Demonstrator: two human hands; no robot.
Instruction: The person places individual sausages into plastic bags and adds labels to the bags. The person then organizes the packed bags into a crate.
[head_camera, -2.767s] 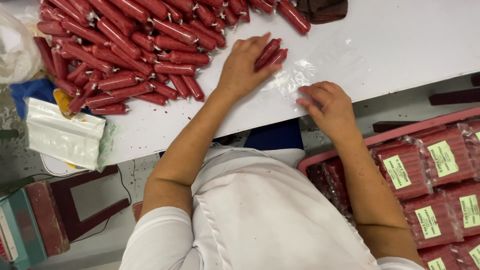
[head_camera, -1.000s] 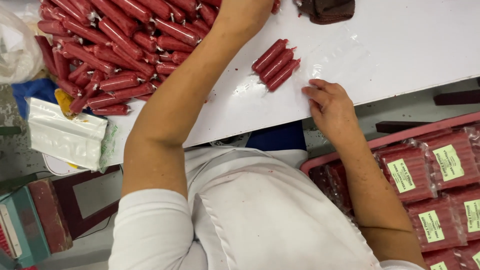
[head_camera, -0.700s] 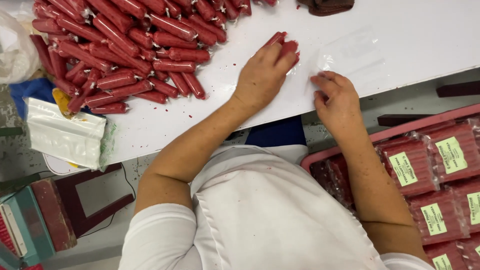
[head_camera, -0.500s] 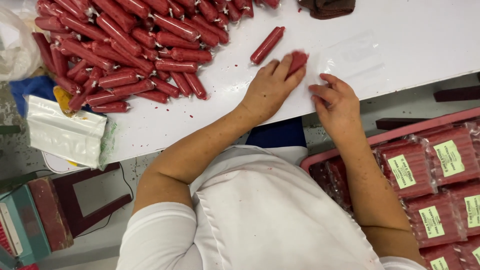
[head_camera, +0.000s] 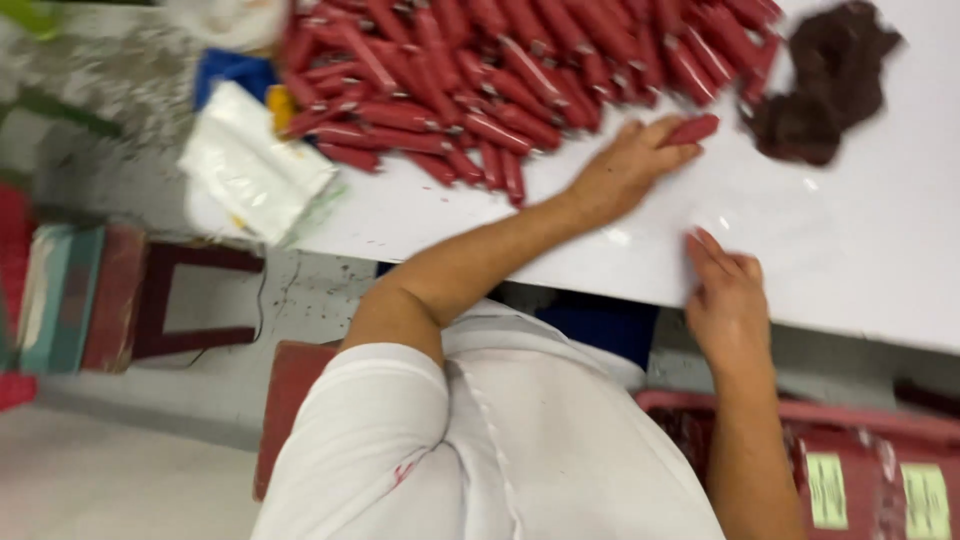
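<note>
Sausages (head_camera: 520, 70) in red casings lie heaped at the far side of the white counter (head_camera: 880, 250), and the left hand (head_camera: 630, 165) rests flat beside the heap, its grip loosely closed on one red sausage (head_camera: 692, 129) at the fingertips. The right hand (head_camera: 725, 300) lies open at the counter's near edge, fingers spread on a clear plastic bag (head_camera: 720, 215). A dark brown clump (head_camera: 825, 80) sits just beyond, and a stack of clear bags (head_camera: 255, 165) lies left of the heap.

Short red sausage stick (head_camera: 692, 129), lying flat, slightly tilted, beside the red heap (head_camera: 520, 70).
</note>
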